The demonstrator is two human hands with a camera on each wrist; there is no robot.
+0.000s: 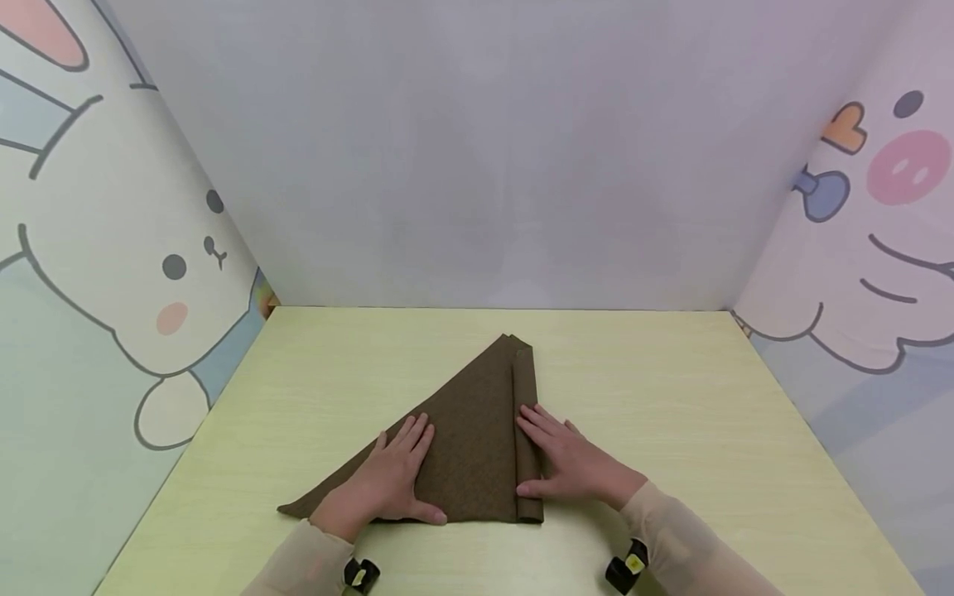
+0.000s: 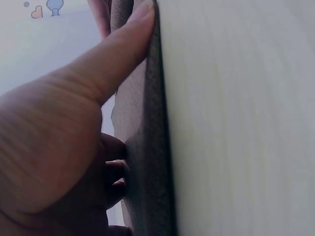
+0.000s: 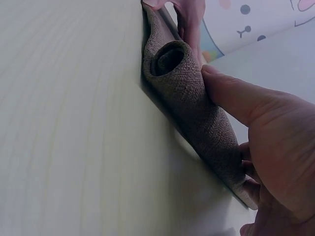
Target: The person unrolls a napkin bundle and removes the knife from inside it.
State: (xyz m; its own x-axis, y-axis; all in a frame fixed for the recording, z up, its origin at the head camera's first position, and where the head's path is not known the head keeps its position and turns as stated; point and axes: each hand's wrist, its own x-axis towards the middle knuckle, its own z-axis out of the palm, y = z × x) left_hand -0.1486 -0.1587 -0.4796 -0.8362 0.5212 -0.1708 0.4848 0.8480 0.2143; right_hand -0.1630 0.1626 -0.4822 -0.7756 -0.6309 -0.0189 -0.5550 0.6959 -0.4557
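Note:
A brown cloth (image 1: 469, 447) lies on the table as a triangle, its long point toward the left and its peak toward the back. Its right side is rolled into a narrow tube (image 3: 192, 98), whose spiral end shows in the right wrist view. My left hand (image 1: 391, 476) rests with spread fingers on the cloth's left part, thumb at the near edge. The right hand (image 1: 570, 459) lies against the roll, its fingertips and thumb on top of it. In the left wrist view the left thumb (image 2: 123, 49) presses along the cloth's edge.
The pale wooden table (image 1: 656, 389) reaches back to a plain light wall (image 1: 462, 165). Side panels with a cartoon rabbit (image 1: 127, 248) and a cartoon pig (image 1: 887, 248) stand at left and right. A small black device (image 1: 626, 567) sits at each wrist.

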